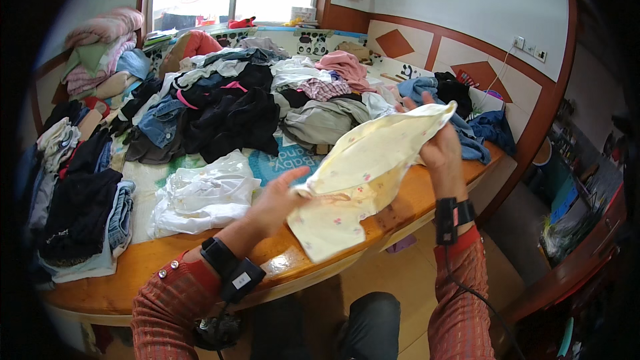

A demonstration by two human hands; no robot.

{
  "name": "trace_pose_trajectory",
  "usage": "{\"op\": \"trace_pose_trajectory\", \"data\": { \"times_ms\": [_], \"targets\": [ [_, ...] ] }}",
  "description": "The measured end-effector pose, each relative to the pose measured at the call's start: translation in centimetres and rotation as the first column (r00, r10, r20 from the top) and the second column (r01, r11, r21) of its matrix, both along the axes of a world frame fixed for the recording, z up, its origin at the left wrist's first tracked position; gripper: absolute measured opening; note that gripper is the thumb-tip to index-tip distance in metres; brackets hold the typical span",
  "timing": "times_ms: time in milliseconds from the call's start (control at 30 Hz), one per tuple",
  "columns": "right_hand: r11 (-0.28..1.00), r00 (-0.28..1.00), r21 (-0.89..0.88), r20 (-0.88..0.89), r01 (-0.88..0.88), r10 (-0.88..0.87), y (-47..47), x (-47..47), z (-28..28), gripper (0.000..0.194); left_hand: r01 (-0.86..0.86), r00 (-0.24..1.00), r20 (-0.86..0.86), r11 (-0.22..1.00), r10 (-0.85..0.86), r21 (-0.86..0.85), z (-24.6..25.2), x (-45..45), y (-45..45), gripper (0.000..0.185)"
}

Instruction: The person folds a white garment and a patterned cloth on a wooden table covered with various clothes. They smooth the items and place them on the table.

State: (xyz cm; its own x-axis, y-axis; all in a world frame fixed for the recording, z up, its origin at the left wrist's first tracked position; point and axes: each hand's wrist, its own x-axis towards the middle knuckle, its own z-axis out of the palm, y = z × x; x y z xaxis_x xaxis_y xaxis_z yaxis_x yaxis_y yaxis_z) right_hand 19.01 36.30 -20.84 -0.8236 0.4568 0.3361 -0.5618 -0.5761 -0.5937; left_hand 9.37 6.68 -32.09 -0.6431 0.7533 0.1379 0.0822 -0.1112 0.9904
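Observation:
A pale yellow garment (pixel 360 175) with small pink and red prints is stretched in the air over the wooden front edge. My left hand (pixel 280 199) pinches its near left side, thumb on top. At the far right end, my right hand (pixel 442 145) holds the cloth, with part of the fingers hidden behind it. The lower part of the garment hangs down between and below my hands. Just left of my left hand lies a folded white garment (pixel 205 192).
A large heap of mixed clothes (pixel 235 110) covers the bed platform (pixel 410 205). Folded dark trousers (pixel 80 205) are stacked at the left. Jeans (pixel 470 140) lie at the right edge. Folded quilts (pixel 105 50) rise by the window. Wires run from the bands on my wrists.

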Motion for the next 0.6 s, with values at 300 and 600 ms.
{"op": "trace_pose_trajectory", "data": {
  "times_ms": [300,600],
  "targets": [
    [0.917,0.893,0.046,0.21,0.397,-0.397,9.6,3.2,-3.2,0.033,-0.25,0.912,0.402,0.888,0.082,0.386,1.6,-4.7,-2.2,0.031],
    [0.722,0.581,0.497,0.435,0.482,-0.688,13.4,6.8,-13.3,0.046,-0.129,0.893,0.443,0.902,-0.076,0.413,2.5,-2.5,-2.8,0.046]
  ]
}}
